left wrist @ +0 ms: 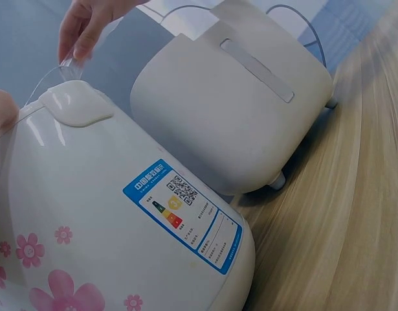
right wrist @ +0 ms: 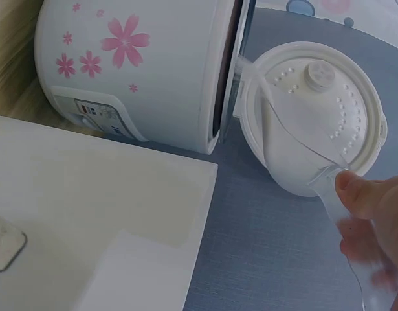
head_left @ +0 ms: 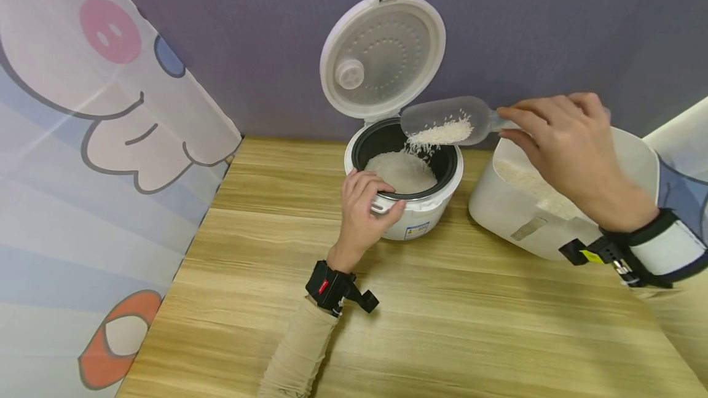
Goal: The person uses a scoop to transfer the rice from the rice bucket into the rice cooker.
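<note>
The clear scoop [head_left: 447, 110] extends left from the right hand [head_left: 570, 143] (fingers clamped round its handle [head_left: 502, 123]), long axis roughly left-right, spilling rice [head_left: 447, 132] into the rice cooker [head_left: 437, 217], whose near rim [head_left: 423, 201] the left hand's [head_left: 362, 210] fingers grip.

Smooth plas. scoop [head_left: 442, 109], glossy plas. cooker [left wrist: 114, 194], wood-look tbl [head_left: 265, 232]

Head view bright and even — a soft shadow crosses the tabletop [head_left: 553, 312]; wrist views hazier, bluish; highlights gleam on the rice cooker [left wrist: 114, 194]; the container [right wrist: 101, 201] washed-out.
</note>
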